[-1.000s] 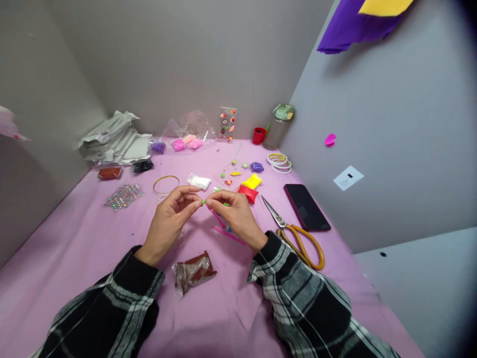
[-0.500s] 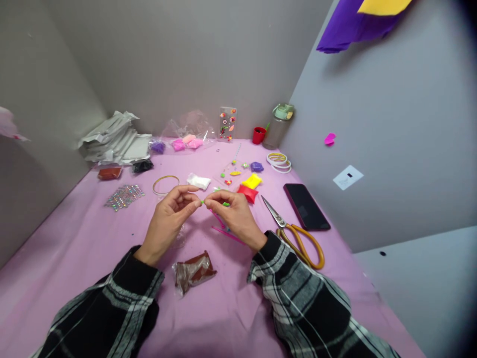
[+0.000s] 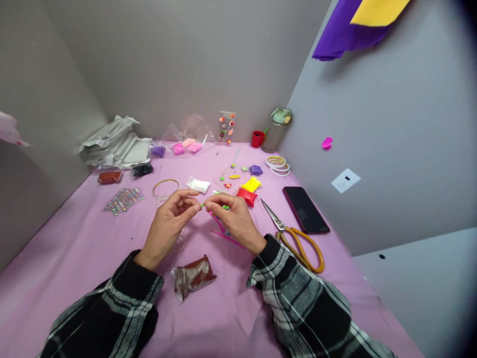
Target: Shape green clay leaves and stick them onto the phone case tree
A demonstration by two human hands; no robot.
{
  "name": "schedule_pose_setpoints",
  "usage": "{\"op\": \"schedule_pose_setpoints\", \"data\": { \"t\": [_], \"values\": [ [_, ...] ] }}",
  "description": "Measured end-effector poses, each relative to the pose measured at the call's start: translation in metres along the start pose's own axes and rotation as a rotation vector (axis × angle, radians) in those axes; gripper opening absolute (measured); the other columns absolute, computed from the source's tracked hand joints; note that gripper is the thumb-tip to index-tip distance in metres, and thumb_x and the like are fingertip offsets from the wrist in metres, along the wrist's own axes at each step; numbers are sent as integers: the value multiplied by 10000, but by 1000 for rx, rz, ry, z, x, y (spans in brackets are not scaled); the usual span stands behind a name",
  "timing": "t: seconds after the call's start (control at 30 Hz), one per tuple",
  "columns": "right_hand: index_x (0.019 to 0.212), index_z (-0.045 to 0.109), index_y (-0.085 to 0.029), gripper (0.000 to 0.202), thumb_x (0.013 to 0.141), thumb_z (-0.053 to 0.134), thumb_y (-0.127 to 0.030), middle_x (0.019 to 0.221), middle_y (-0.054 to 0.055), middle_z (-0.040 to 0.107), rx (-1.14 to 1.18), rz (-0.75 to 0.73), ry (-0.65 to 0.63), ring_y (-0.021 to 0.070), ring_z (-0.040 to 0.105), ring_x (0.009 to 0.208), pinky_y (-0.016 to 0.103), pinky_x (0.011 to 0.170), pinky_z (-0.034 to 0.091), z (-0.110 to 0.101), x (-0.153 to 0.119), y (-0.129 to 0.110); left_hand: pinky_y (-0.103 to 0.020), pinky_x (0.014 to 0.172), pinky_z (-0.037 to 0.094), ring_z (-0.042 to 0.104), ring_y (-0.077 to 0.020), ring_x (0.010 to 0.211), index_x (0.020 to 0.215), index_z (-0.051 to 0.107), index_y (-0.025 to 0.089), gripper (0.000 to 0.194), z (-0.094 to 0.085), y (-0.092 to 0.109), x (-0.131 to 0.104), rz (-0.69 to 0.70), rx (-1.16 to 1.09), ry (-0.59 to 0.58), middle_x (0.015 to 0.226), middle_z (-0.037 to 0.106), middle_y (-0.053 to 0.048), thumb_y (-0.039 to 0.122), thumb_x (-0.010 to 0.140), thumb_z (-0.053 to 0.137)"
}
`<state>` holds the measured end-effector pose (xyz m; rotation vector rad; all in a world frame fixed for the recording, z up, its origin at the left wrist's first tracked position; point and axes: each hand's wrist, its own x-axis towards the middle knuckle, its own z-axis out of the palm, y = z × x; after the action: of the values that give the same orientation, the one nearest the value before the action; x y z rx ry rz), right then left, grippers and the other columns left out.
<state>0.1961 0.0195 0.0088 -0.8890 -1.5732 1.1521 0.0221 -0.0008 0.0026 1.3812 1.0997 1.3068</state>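
Between the fingertips of both hands is a tiny bit of bright green clay [image 3: 202, 205]. My left hand [image 3: 172, 216] pinches it from the left, thumb against fingers. From the other side my right hand [image 3: 235, 216] pinches it too. Pink plastic tools [image 3: 227, 237] lie on the table, partly hidden under my right hand. Just beyond the hands sit packets of white clay [image 3: 198, 185], red clay [image 3: 247, 197] and yellow clay [image 3: 251, 184]. Nearer me lies an opened packet of brown clay [image 3: 194, 276] in clear wrap.
Gold-handled scissors [image 3: 298, 238] and a phone [image 3: 306, 210] lie at the right. A bangle [image 3: 165, 188] and a rhinestone sheet [image 3: 124, 201] are at the left. Behind stand a bottle [image 3: 276, 130], a red cup [image 3: 257, 139], a decorated clear case [image 3: 226, 128] and stacked grey packets [image 3: 115, 144].
The whole view has shifted slightly, with the table things a little lower in the picture. Both hands keep pinching the green bit, almost unmoved.
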Motion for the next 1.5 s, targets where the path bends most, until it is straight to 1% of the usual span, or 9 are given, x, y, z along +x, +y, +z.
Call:
{"op": "schedule_pose_setpoints", "data": {
  "t": [0.13, 0.23, 0.33, 0.53, 0.67, 0.9, 1.0, 1.1, 1.5],
  "values": [
    [816, 726, -190, 60, 859, 698, -221, 790, 8, 682, -55, -51, 44, 146, 598, 761, 282, 737, 466, 1, 0, 1, -263, 780, 450, 603, -140, 819, 1124, 651, 224, 301, -1, -1, 1, -10, -2, 18, 858, 656, 14, 316, 851, 736],
    [817, 720, -193, 69, 871, 693, -225, 787, 7, 676, -100, -77, 37, 146, 598, 760, 280, 735, 469, 2, -1, 1, -265, 802, 451, 609, -143, 832, 1125, 649, 223, 312, 0, 0, 0, -20, -4, 13, 862, 659, 14, 324, 845, 742],
    [811, 714, -184, 75, 877, 679, -194, 776, 2, 672, -125, -100, 27, 139, 596, 746, 272, 723, 467, 3, -2, 2, -259, 810, 448, 606, -142, 836, 1115, 652, 222, 301, 1, 1, 0, -23, 3, 11, 859, 655, 16, 329, 847, 741],
    [825, 711, -178, 97, 884, 641, -148, 792, 1, 675, -147, -105, 51, 134, 601, 754, 267, 732, 470, 3, -1, 2, -241, 798, 438, 589, -133, 825, 1124, 649, 230, 286, 1, 2, -2, -25, 13, 6, 864, 645, 22, 322, 864, 726],
    [837, 705, -179, 113, 863, 624, -105, 791, -3, 680, -158, -104, 55, 131, 605, 737, 263, 714, 470, 4, -2, 0, -241, 780, 433, 582, -135, 816, 1121, 646, 226, 282, 0, 2, -1, -22, 10, 8, 855, 639, 21, 320, 866, 722],
    [835, 711, -178, 100, 866, 637, -116, 793, 4, 677, -149, -116, 52, 137, 601, 741, 275, 715, 471, 4, -1, 2, -243, 788, 429, 582, -135, 826, 1128, 641, 223, 285, 1, 1, 0, -23, -5, 13, 862, 639, 21, 313, 869, 718],
    [888, 724, -176, 59, 859, 681, -147, 801, 9, 675, -100, -108, 42, 143, 597, 736, 283, 704, 474, 4, -1, 4, -243, 798, 434, 589, -133, 826, 1119, 639, 222, 286, 1, 1, -1, -30, -18, 6, 860, 645, 23, 316, 863, 726],
    [942, 736, -185, 105, 849, 707, -147, 815, 8, 670, -76, -118, 31, 144, 599, 746, 287, 710, 476, 4, -1, 5, -241, 790, 438, 594, -132, 820, 1110, 640, 222, 280, 1, 1, -1, -29, -27, 8, 855, 648, 24, 322, 863, 725],
    [914, 738, -210, 110, 842, 732, -127, 790, -8, 654, -131, -177, 30, 138, 595, 732, 280, 689, 475, 4, -1, 8, -258, 789, 443, 598, -145, 823, 1135, 637, 225, 293, 0, 2, 0, -36, -2, -9, 864, 649, 15, 328, 871, 714]
  ]
}}
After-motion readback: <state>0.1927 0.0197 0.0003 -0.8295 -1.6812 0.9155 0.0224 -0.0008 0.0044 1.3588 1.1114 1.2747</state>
